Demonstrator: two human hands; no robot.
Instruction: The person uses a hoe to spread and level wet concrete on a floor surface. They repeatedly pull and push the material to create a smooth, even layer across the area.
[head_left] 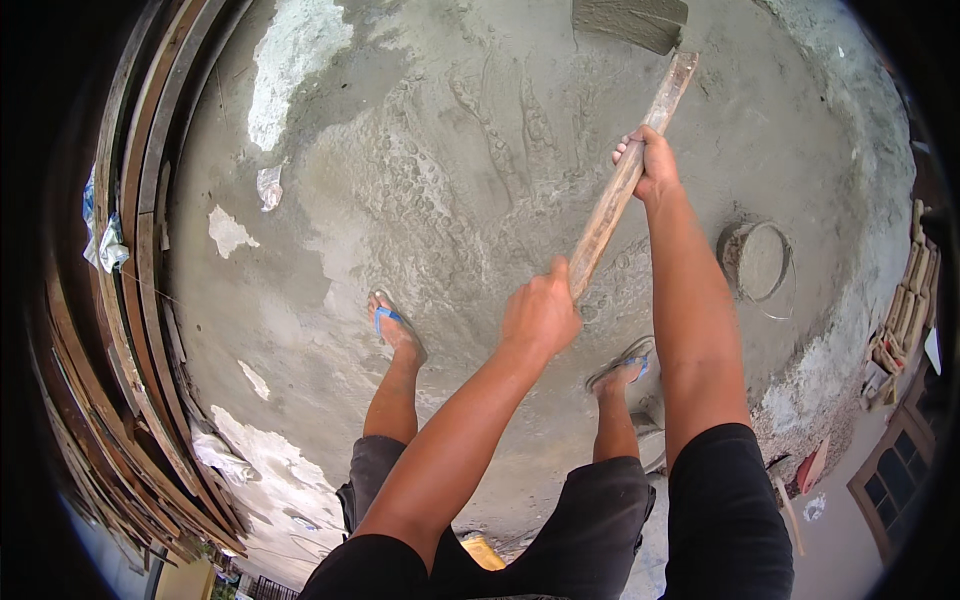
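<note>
While the bucket (737, 254) shows grey inside, I've got left hand (543, 308) and right hand (656, 165) gripping the wooden handle (609, 214).

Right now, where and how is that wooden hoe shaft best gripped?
The wooden hoe shaft is long and straight, slanting away to the right, so two spaced grips probably suit it: left hand around the near end, coming from the left; right hand nearer the blade, coming from the right.
</note>
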